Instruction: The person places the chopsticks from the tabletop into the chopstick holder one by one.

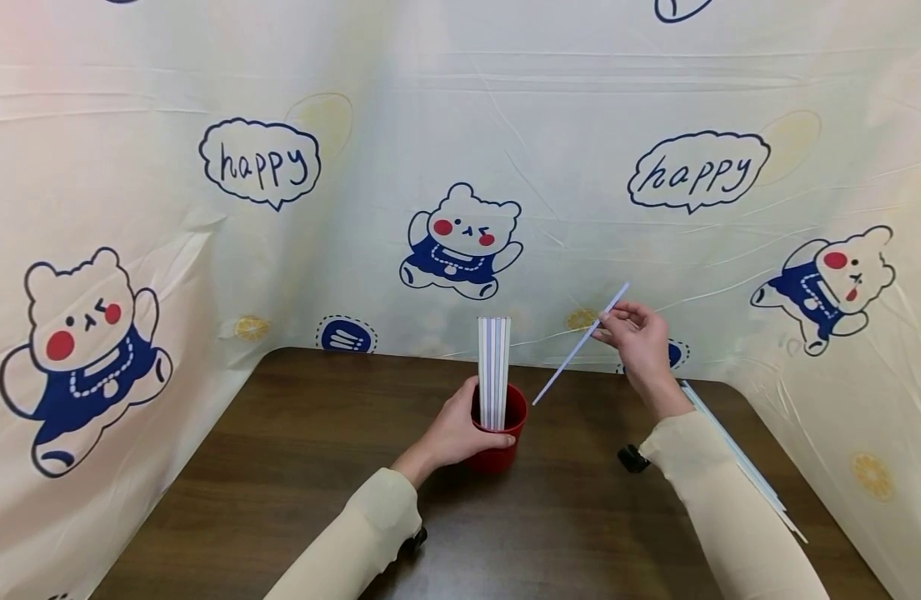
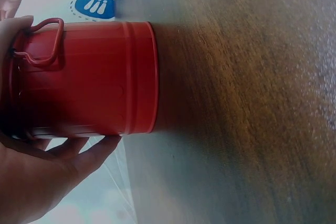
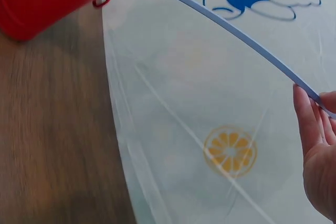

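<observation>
Near the middle of the table in the head view, a red metal bucket holds an upright bundle of thin white and lilac strips. My left hand grips the bucket from the left, thumb along its front and fingers behind. The left wrist view shows the red bucket with its small wire handle, and the fingers under its side. Between thumb and fingers, my right hand pinches one long lilac-blue strip by its upper part. The strip slants down left, its lower end close beside the bucket's rim.
More loose pale strips lie along the right edge of the dark wooden table, partly behind the right sleeve. A printed cloth with bears and the word "happy" hangs close around the table's back and sides.
</observation>
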`<state>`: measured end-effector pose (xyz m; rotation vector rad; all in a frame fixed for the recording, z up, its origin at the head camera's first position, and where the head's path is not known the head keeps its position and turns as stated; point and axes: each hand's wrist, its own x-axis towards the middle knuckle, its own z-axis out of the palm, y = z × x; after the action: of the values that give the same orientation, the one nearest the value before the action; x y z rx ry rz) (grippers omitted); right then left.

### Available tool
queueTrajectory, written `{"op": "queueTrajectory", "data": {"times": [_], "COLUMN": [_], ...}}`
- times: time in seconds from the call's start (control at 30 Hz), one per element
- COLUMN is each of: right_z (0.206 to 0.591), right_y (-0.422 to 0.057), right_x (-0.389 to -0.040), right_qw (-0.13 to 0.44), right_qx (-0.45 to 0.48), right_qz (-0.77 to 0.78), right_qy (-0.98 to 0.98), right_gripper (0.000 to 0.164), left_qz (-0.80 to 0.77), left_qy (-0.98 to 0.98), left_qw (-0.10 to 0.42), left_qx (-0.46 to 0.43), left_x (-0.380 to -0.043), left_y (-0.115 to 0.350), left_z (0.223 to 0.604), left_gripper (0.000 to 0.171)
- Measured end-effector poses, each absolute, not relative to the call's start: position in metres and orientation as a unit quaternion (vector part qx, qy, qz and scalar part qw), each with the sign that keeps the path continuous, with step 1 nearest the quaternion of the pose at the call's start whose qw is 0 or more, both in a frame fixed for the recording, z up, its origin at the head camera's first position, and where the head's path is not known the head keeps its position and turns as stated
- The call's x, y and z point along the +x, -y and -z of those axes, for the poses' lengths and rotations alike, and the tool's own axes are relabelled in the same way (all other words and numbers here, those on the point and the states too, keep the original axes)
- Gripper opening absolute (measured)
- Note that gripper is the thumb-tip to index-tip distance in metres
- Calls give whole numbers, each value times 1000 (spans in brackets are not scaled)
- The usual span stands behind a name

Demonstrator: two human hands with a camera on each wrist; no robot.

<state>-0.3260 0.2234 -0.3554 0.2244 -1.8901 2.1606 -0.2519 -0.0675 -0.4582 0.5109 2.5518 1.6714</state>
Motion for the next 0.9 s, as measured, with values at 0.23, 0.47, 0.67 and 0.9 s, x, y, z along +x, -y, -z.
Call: {"op": "queueTrajectory", "data": {"times": [0.23, 0.47, 0.67, 0.9], "right_z": [358, 364, 374, 390], "right_y": [-208, -193, -175, -157], "right_x": [-325, -322, -321, -319], "right_qw": [150, 140, 111, 83], "right_qx": [114, 185, 240, 257], "right_qz": [-726, -687, -628, -574], "right_qy": [661, 688, 732, 773], "right_gripper": [31, 30, 30, 25], "left_qz": [-542, -540, -531, -533], "left_qy": [-824, -826, -833, -833], "left_qw": [25, 20, 24, 33], "left_qx": [162, 161, 152, 145], "left_x": [-252, -251, -252, -250], "left_y": [68, 68, 68, 68], "left_z": [458, 458, 458, 455], "left_gripper": [91, 93, 96, 99]}}
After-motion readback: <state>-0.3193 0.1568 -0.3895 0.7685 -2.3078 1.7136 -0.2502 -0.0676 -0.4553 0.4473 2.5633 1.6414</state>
